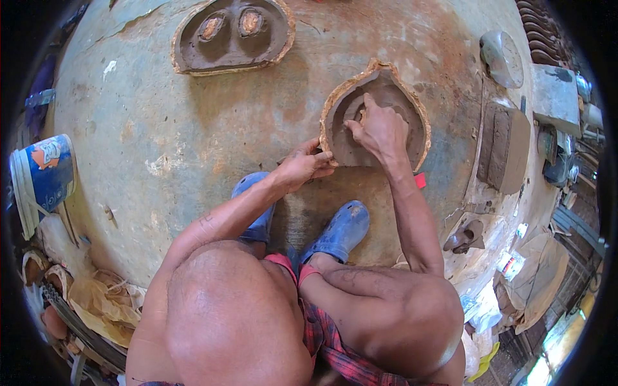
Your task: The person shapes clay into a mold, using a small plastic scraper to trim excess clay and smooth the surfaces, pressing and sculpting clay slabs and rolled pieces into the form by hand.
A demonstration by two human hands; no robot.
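A pointed, arch-shaped mould with a rough tan rim lies on the floor in front of me, lined with wet grey-brown clay. At its near left corner my left hand grips the rim, with the fingertips over the edge. My right hand is inside the mould, its index finger stretched out against the clay and its thumb apart; the other fingers are curled. It holds no tool that I can see. Part of the clay is hidden under this hand.
A second clay-lined mould with two raised lumps lies farther left. At right are a clay block, a metal bowl and a small clay piece. A blue bucket lies at left. My blue clogs are near the mould.
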